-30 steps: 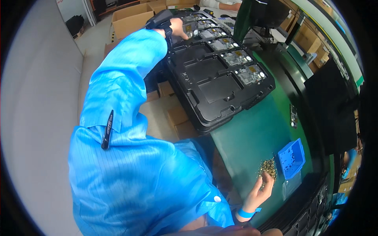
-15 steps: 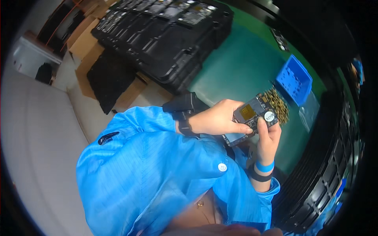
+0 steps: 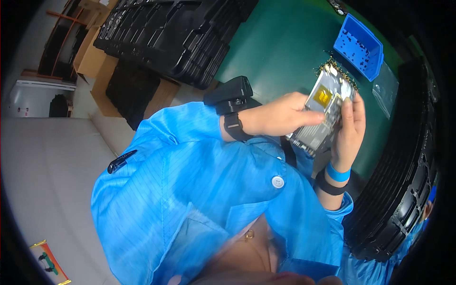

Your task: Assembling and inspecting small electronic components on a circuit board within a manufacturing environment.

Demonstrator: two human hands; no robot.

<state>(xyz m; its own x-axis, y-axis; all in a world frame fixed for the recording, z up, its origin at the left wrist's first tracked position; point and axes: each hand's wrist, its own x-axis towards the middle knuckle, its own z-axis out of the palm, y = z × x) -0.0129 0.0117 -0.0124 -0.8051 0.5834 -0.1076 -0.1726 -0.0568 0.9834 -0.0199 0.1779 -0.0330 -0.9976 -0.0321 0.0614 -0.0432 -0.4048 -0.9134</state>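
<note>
An opened phone (image 3: 313,135), with its circuit board, a gold square and a battery-like lower part showing, is held up in both my hands, tilted and partly washed out by glare. My left hand (image 3: 280,114) grips its left side, thumb lying across the front. On the right side, my right hand (image 3: 349,130) is closed round the edge with the thumb near the upper part. The fingers behind the phone are hidden. Just beyond its top end lies a heap of small brass-coloured parts (image 3: 334,61), partly covered by the phone.
A blue bin (image 3: 365,66) with small dark pieces sits on the green mat (image 3: 270,57), beside a clear plastic bag (image 3: 385,92). Stacked black trays stand at the far left (image 3: 175,42) and at the right (image 3: 394,194). An open cardboard box (image 3: 100,97) is at the left.
The view has shifted, so the bin and trays sit higher in it. Both hands still hold the phone, which is now tilted so that its face catches bright glare.
</note>
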